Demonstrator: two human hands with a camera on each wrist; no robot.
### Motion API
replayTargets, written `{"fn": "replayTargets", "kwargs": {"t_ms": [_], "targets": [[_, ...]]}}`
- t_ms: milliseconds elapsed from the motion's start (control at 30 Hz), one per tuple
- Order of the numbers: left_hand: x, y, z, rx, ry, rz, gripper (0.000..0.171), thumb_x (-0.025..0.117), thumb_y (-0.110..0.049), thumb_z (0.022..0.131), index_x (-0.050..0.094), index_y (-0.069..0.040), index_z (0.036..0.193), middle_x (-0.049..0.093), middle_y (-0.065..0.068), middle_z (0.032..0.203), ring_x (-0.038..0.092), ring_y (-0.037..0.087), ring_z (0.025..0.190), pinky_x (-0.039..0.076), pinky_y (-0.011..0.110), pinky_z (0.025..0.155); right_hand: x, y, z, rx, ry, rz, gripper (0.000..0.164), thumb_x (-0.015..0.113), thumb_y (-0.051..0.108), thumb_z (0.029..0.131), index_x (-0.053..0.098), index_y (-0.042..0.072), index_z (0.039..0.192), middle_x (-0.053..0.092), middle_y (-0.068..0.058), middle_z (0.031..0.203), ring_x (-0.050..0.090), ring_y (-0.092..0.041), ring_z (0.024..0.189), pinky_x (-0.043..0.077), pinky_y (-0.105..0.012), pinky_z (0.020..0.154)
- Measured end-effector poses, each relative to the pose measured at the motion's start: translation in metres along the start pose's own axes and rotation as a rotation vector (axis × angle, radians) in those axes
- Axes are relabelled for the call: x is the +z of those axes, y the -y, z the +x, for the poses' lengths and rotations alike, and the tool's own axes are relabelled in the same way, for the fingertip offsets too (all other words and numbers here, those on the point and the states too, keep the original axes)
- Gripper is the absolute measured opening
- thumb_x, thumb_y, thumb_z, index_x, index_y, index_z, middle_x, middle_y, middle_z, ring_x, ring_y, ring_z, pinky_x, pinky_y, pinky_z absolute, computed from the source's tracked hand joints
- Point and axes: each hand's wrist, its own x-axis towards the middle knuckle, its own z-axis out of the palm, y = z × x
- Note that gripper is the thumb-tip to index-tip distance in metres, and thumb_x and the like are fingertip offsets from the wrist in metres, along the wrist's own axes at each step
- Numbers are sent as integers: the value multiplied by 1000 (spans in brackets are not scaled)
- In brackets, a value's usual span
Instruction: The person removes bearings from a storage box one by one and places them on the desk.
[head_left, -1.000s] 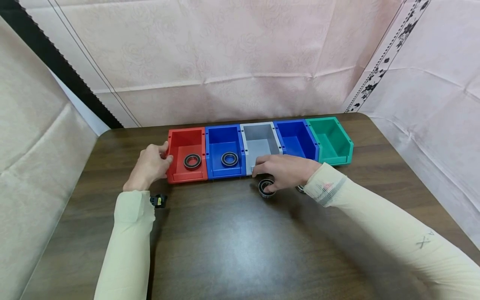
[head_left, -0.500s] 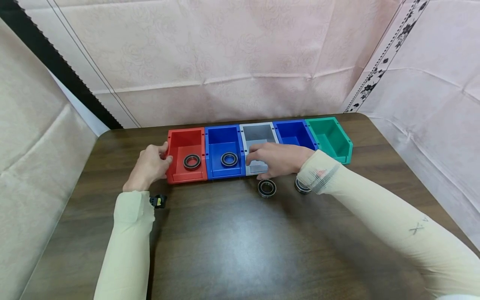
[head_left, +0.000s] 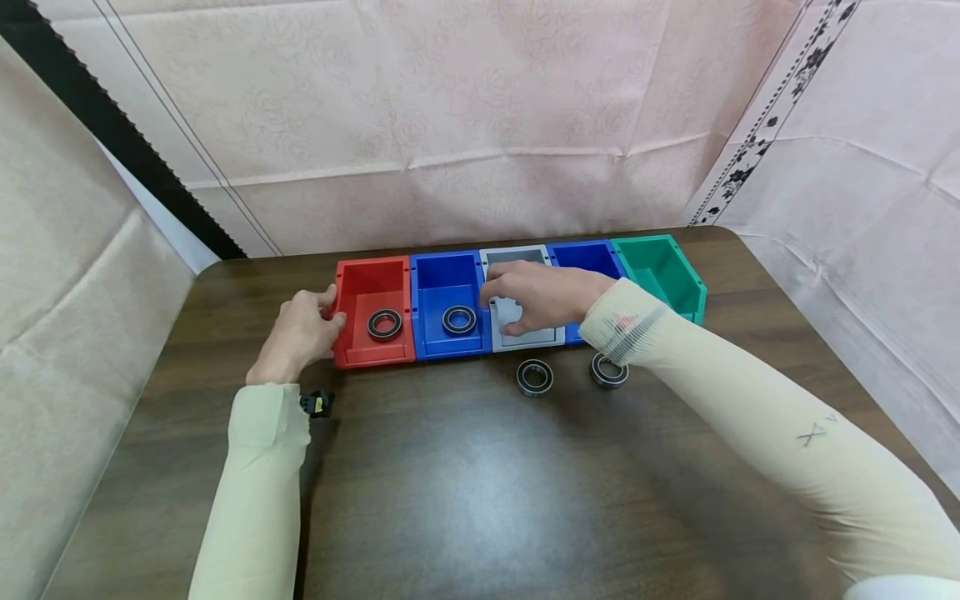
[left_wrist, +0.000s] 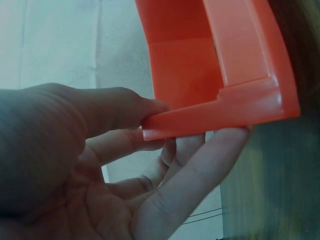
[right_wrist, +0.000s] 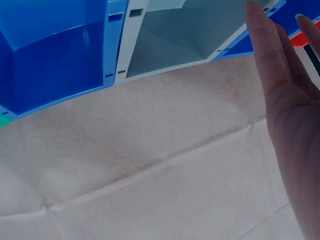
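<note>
My left hand pinches the left side wall of a red bin; in the left wrist view the thumb lies at the wall's edge and the fingers are against its outer side. A ball bearing lies in this bin. Over the grey bin is my right hand, with nothing seen in it and its fingers fairly straight in the right wrist view. On the table in front of the grey bin lies a second bearing. Another bearing lies to its right, just below the right sleeve.
Left of the grey bin, a blue bin holds a bearing. Another blue bin, partly covered by the right arm, and a green bin complete the row on the brown table. A pale cloth hangs behind.
The right hand has left the bearing in front of the grey bin and moved up and left over that bin. The right-hand bearing has come into fuller view. My left hand stays put.
</note>
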Motion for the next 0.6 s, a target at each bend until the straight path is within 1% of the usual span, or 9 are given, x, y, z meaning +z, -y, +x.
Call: {"fn": "replayTargets", "kwargs": {"t_ms": [133, 367, 600], "targets": [[0, 0, 1, 1, 4, 1, 66, 51, -16, 106, 18, -8, 162, 43, 30, 151, 62, 42, 120, 59, 47, 93, -3, 0, 6, -8, -6, 1, 46, 81, 27, 89, 67, 15, 131, 60, -8, 138, 60, -26, 126, 56, -42, 106], [1, -1, 1, -3, 3, 3, 67, 53, -16, 105, 18, -8, 162, 43, 30, 151, 62, 43, 119, 60, 48, 93, -6, 2, 18, -2, -36, -19, 47, 82, 29, 87, 67, 20, 131, 60, -5, 136, 60, -22, 123, 57, -36, 104], [1, -1, 1, -2, -3, 10, 67, 53, -16, 105, 18, -8, 162, 41, 30, 152, 61, 44, 121, 59, 48, 93, -7, 6, 31, -6, -34, -44, 48, 83, 27, 87, 67, 20, 132, 57, -7, 138, 57, -23, 126, 56, -36, 105]]}}
